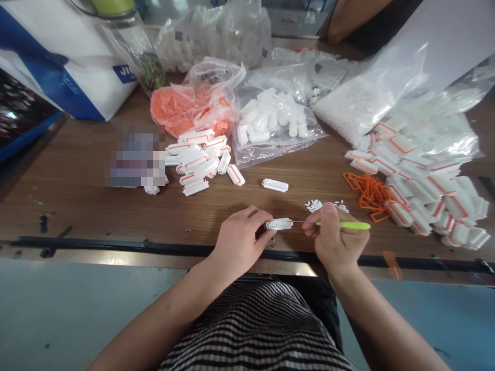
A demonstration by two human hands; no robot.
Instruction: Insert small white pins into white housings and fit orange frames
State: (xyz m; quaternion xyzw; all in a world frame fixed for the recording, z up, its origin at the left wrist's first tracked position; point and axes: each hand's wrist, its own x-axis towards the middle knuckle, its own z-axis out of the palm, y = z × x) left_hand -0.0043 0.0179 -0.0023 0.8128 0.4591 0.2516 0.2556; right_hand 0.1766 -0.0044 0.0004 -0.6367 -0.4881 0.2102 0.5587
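Note:
My left hand [244,234] pinches the left end of a small white plastic housing [280,224] just above the table's front edge. Between the fingers of my right hand [338,234] is a thin metal pick with a lime-green handle [358,225]. The pick's tip reaches the right end of the housing; whether it touches cannot be made out. Behind my right hand lie tiny white pieces [314,205], partly hidden by the fingers. Another white housing [275,185] rests alone on the table beyond my hands.
Orange frames [367,193] and a heap of white-and-orange housings [429,185] lie right. Another pile of housings [199,159] sits left, near a bag of orange parts [185,105]. Behind stand a bag of white parts [266,116], a bag of white granules [359,103] and a bottle [135,51].

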